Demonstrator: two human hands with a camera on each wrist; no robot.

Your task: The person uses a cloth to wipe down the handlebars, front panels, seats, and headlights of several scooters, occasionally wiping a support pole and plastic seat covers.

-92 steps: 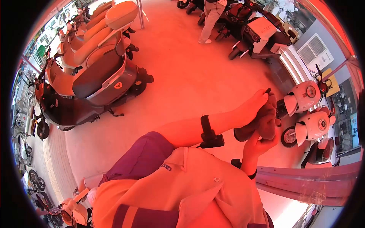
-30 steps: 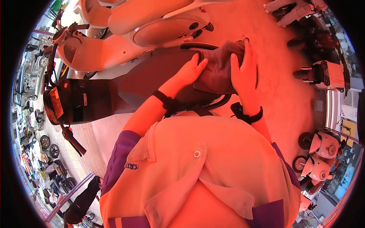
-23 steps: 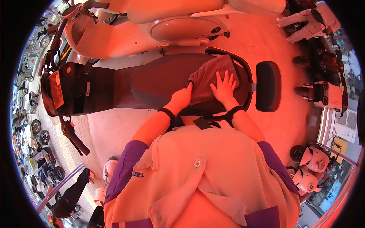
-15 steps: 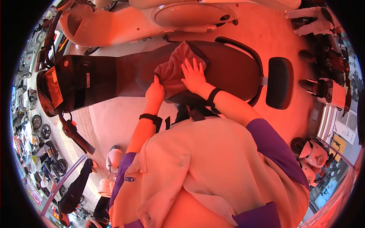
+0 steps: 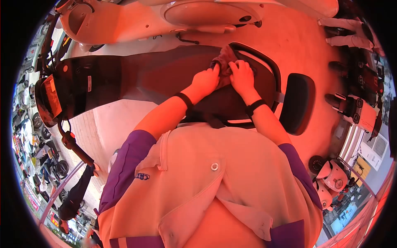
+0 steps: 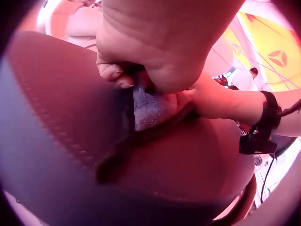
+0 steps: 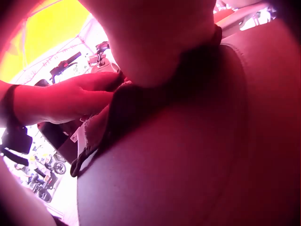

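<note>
A dark cloth lies bunched on the rear part of the long scooter seat. My left hand pinches its left side, with the fingers curled. On the cloth's right side my right hand grips it with bent fingers. The two hands are close together. In the left wrist view the cloth shows a pale, fuzzy face beside the curled left hand, over the stitched seat. The right wrist view has the cloth hanging between the hands, partly in shadow.
A padded backrest stands behind the seat, beside a curved rear rail. The handlebar is at the left. A pale scooter stands parallel beyond. Other scooters and a person's legs are at the right.
Both hands and the cloth have moved right, toward the rear of the seat. The right hand, spread flat on the cloth before, now has bent fingers gripping it. The cloth is more bunched.
</note>
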